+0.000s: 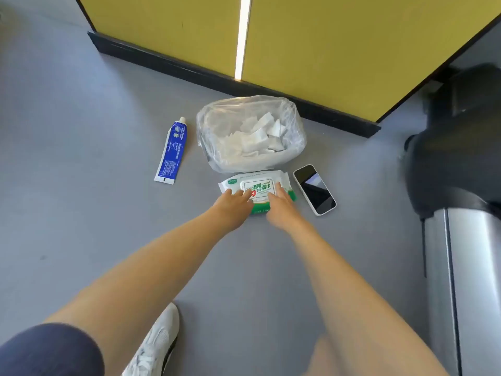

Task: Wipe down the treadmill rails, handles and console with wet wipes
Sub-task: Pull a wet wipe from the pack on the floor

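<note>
Wipes pack (257, 180) lies just in front of the bag (214, 147), left hand (234, 206) and right hand (280, 204) resting on it, fingers straight. Soft, light and slick, it likely lifts best by its sides.

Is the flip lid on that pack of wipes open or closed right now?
Closed. The white lid lies flat on the wipes pack, its printed label facing up, and no wipe is sticking out.

A dark navy sleeve (48, 351) covers the left upper arm; the forearms are bare to the left hand (233, 206) and right hand (280, 203). The white mesh trainer (157, 346) has white laces and black trim.
</note>
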Available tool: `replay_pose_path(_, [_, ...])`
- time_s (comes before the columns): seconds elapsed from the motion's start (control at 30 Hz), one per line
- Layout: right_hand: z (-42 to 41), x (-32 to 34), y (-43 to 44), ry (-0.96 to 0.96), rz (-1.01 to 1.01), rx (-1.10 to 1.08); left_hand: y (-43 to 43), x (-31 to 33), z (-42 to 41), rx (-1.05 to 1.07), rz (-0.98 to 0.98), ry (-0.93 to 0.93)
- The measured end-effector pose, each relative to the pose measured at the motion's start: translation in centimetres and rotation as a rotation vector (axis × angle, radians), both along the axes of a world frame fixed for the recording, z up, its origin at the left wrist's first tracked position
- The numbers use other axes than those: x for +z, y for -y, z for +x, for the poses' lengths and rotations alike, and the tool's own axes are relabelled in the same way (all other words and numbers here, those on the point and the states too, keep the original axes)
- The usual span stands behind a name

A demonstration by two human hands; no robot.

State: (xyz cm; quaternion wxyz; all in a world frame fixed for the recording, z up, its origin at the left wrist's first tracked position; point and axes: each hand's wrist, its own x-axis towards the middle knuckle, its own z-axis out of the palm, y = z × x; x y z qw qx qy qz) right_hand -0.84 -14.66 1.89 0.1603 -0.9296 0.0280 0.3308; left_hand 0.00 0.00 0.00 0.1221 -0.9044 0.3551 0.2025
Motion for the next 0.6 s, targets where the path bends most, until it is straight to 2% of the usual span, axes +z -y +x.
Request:
replay_pose_path(0.07, [0.3,-1.2,0.3,0.021,-0.045,0.036,0.5,-1.5,0.2,0.089,-0.005,0.030])
replay_pose_path(0.17, [0.2,-2.6,1.1,-0.061,-0.040,0.031,1.5,-3.8,0.4,0.141,-0.076,0.041])
replay_pose_path(0.23, [0.1,-3.1,1.6,-0.135,0.005,0.015,2.1,-4.7,0.8,0.163,-0.087,0.033])
replay_pose_path(0.4, [-0.1,-3.8,2.1,-0.169,0.092,-0.067,3.7,-6.1,2.3,0.307,-0.160,0.039])
replay_pose_path(0.5, [-0.1,-4.2,2.3,-0.144,0.121,-0.113,4.1,-6.5,3.3,0.249,-0.139,0.110])
replay_pose_path(0.6, [0.2,-4.1,2.4,-0.038,0.137,-0.171,4.0,-6.6,3.4,0.178,-0.130,0.126])
